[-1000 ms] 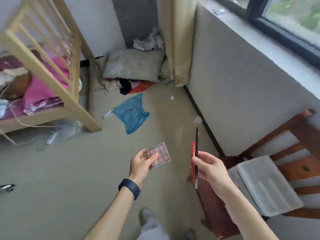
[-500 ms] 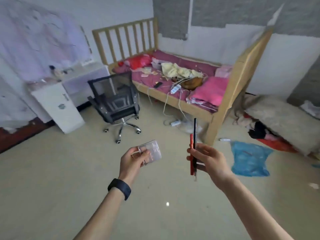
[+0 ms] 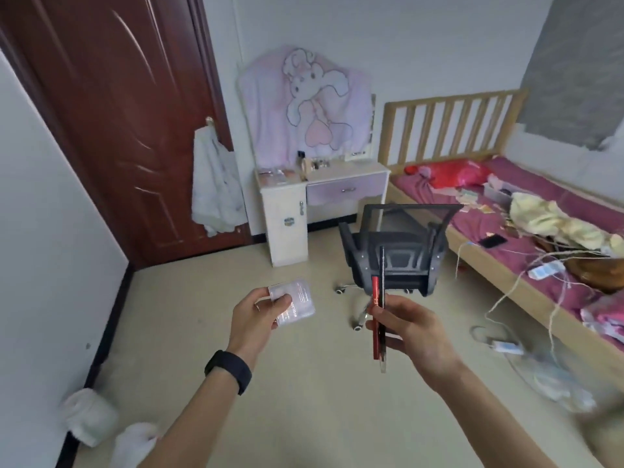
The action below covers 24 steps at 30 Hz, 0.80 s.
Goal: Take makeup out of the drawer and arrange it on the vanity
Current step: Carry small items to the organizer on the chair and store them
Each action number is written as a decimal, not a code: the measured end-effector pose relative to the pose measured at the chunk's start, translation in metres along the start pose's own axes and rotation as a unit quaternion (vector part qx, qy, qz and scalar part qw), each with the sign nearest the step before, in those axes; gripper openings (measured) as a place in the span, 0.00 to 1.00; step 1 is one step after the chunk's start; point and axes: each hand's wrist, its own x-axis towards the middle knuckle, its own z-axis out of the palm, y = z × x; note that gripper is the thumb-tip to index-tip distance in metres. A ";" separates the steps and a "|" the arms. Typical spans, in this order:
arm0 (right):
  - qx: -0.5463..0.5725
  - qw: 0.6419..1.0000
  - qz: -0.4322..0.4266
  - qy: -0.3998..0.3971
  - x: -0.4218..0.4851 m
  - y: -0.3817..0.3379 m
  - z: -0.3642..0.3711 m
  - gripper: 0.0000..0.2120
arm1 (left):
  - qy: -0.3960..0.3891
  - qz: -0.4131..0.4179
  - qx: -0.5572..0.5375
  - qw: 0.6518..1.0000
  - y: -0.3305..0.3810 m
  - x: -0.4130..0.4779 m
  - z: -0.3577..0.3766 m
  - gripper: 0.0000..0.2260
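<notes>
A person stands mid-room, left grip (image 3: 260,315) pinching a clear makeup palette (image 3: 297,304), right grip (image 3: 415,327) clasping a red pencil (image 3: 375,319) and a black pencil (image 3: 382,275) upright; the vanity tabletop (image 3: 351,171) stands well ahead, beyond a mesh chair (image 3: 401,255).

palette (image 3: 297,304) 1 | makeup pencils (image 3: 375,292) 2 | chair (image 3: 412,261) 1 | vanity (image 3: 287,231) 1 | bed (image 3: 390,136) 1 | door (image 3: 111,113) 1

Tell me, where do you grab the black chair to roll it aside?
On the black chair, take the top edge of the mesh back, coming from this near side: the back faces the camera, and that edge is straight and bare. Its wheels suggest it would roll. The left hand holds a palette and the right hand two pencils, though.
</notes>
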 end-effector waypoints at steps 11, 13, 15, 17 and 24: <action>0.015 0.999 -0.013 -0.047 0.296 -0.062 0.105 0.06 | 0.046 0.009 -0.023 0.999 0.051 0.295 -0.028 0.11; 0.010 0.998 -0.010 -0.058 0.344 -0.072 0.124 0.06 | 0.045 0.007 -0.027 0.999 0.056 0.348 -0.031 0.10; 0.004 0.998 -0.006 -0.065 0.394 -0.079 0.141 0.06 | 0.039 0.002 -0.029 0.999 0.060 0.401 -0.033 0.10; 0.001 0.998 -0.001 -0.064 0.443 -0.083 0.158 0.06 | 0.031 -0.013 -0.027 0.999 0.060 0.453 -0.032 0.10; 0.007 1.000 0.012 -0.021 0.616 -0.086 0.209 0.07 | 0.000 -0.038 -0.040 0.998 0.078 0.645 -0.027 0.09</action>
